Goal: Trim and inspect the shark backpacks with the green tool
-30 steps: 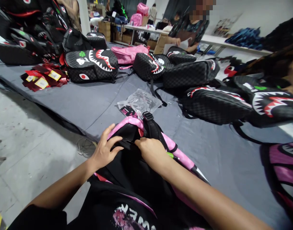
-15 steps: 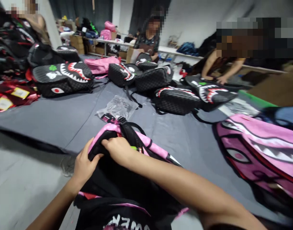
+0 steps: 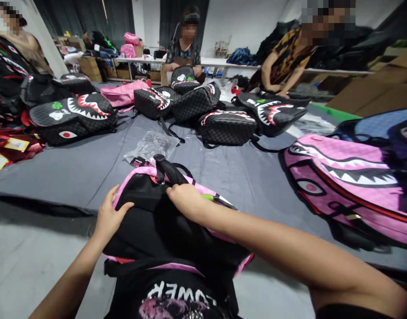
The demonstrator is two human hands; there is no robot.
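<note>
A black and pink backpack [image 3: 146,221] lies in front of me at the table edge, its black back panel facing up. My left hand [image 3: 111,212] grips its left edge, the thumb over the black panel and the fingers behind the pink border. My right hand [image 3: 186,200] is closed on the panel, just below the black shoulder strap [image 3: 170,170]; its fingertips are mostly hidden. A slim green piece [image 3: 208,197] shows beside the right wrist; I cannot tell what it belongs to. Past the bag lies a clear plastic bag [image 3: 153,144].
A pink shark-mouth backpack [image 3: 350,173] lies at the right. Several black checked backpacks [image 3: 226,128] spread across the far side of the grey-covered table [image 3: 90,166]. Red packs with tags [image 3: 13,146] lie at the left. Co-workers [image 3: 185,51] stand behind the table.
My right hand has moved right along the panel, from the top left corner to below the strap. My left hand stays at the left edge. The backpack now lies flatter, and the view has shifted.
</note>
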